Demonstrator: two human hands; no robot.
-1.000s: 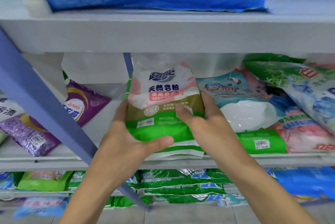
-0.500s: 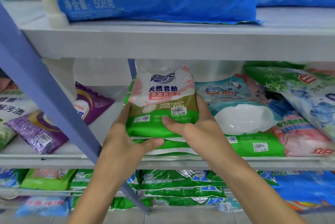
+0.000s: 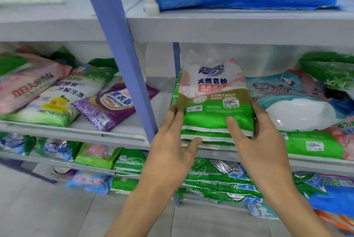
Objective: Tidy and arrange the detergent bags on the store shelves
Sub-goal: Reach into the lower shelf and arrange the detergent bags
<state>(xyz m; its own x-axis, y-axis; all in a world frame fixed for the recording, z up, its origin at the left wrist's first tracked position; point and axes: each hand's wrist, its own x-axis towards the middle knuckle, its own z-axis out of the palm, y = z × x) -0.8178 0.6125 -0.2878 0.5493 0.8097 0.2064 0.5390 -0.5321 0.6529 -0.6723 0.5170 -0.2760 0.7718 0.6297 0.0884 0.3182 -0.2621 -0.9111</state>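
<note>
— Where is the stack of green soap-powder bags (image 3: pixel 214 106)?
— On the middle shelf (image 3: pixel 76 133), at 12 o'clock from your wrists. Your left hand (image 3: pixel 172 152) touches its 9 o'clock edge and your right hand (image 3: pixel 256 141) its 3 o'clock edge, with fingers straight and loosely spread.

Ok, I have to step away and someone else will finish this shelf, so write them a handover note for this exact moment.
Hands: the left hand is open, with straight fingers at the left side of the green bag stack. The right hand is open, with fingers along the stack's right side and the thumb over the top bag.
Done: the stack sits squared at the front of the middle shelf, with the top bag face up and its price tag showing.
Left: the blue-and-white bag and the bags to its right lie slumped and overlapping. The purple bag in the left bay lies askew.
</note>
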